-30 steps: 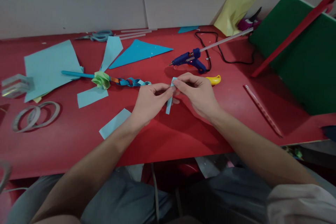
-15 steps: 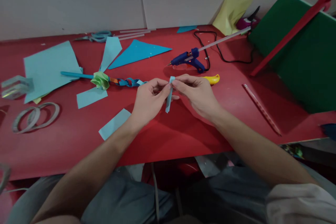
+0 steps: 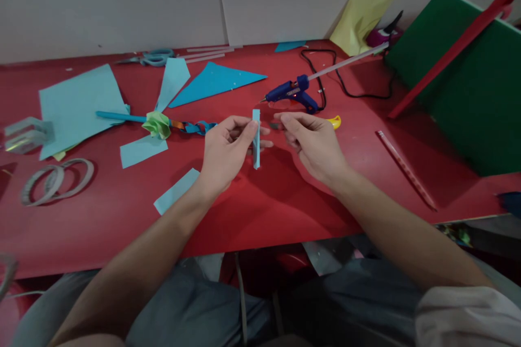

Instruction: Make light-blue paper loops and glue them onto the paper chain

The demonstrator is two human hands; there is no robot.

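My left hand (image 3: 228, 152) is closed, pinching a narrow light-blue paper strip (image 3: 256, 146) upright between thumb and fingers. Some of its fingers show behind the strip. Just right of the strip, apart from it, is my right hand (image 3: 311, 143), its thumb and index finger pressed together with nothing visible between them. Behind that hand lies a yellow-handled tool (image 3: 335, 122), mostly hidden. A blue paper chain (image 3: 197, 128) runs left from behind my left hand to a light-green paper flower (image 3: 157, 124) and a blue paper stick (image 3: 118, 116).
A blue glue gun (image 3: 288, 90) with a glue stick and black cord lies beyond my hands. Blue paper pieces (image 3: 217, 84), scissors (image 3: 157, 57) and tape rolls (image 3: 44, 181) are to the left. A pencil (image 3: 407, 171) and a green board (image 3: 459, 81) stand right.
My right hand has let go of the strip and moved slightly right. My left hand has shifted a little left with the strip, which now stands straighter.
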